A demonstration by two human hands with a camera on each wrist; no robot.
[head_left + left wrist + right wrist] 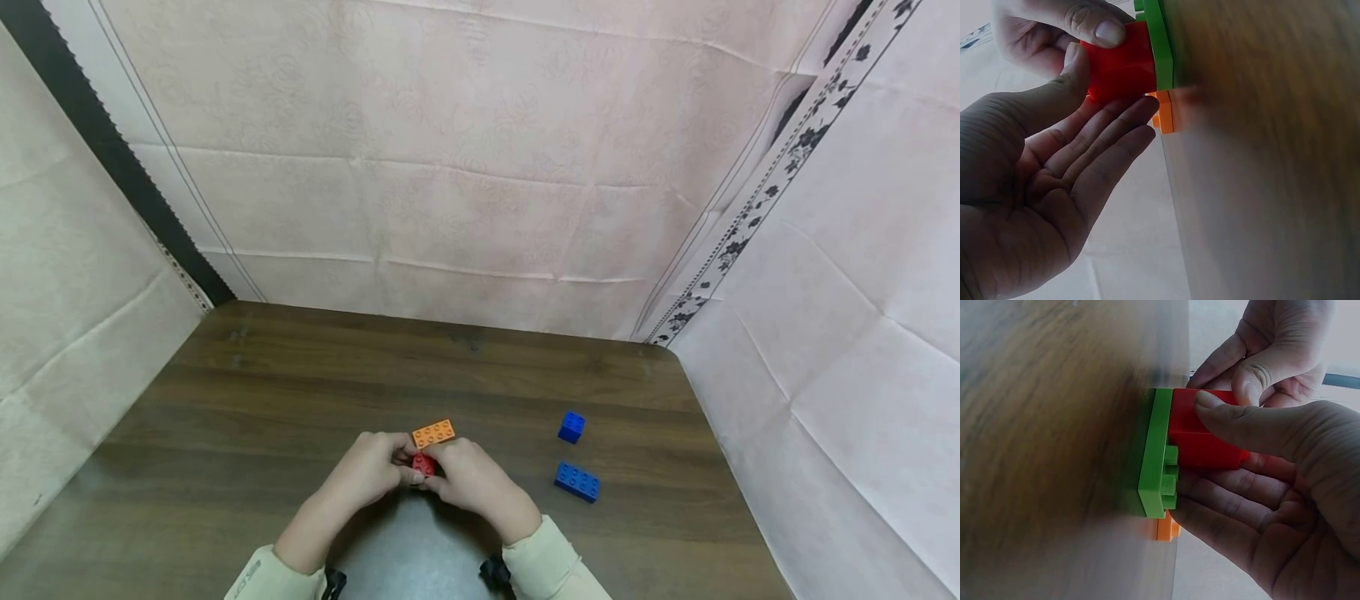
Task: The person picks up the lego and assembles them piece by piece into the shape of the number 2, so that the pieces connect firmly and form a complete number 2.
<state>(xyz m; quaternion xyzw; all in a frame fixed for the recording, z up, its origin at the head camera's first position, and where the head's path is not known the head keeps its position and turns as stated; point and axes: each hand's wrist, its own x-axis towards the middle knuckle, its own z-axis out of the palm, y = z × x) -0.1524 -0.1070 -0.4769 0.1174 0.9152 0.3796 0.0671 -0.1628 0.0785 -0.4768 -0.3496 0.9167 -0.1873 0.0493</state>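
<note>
Both hands meet around a red block (423, 464) near the table's front. In the right wrist view the red block (1204, 431) stands on one part of a green studded plate (1157, 456), with studs bare beside it. My left hand (371, 471) pinches the block from the left, its thumb on the side of the red block (1122, 62) in the left wrist view. My right hand (472, 479) grips it from the right, thumb against its face. An orange brick (433, 433) lies just beyond the fingers. The green plate (1161, 47) is hidden by the hands in the head view.
To the right on the wooden table (315, 367) lie a small blue brick (572, 427) and a longer blue brick (577, 482). Pale cloth (465, 167) hangs behind the table and along both sides.
</note>
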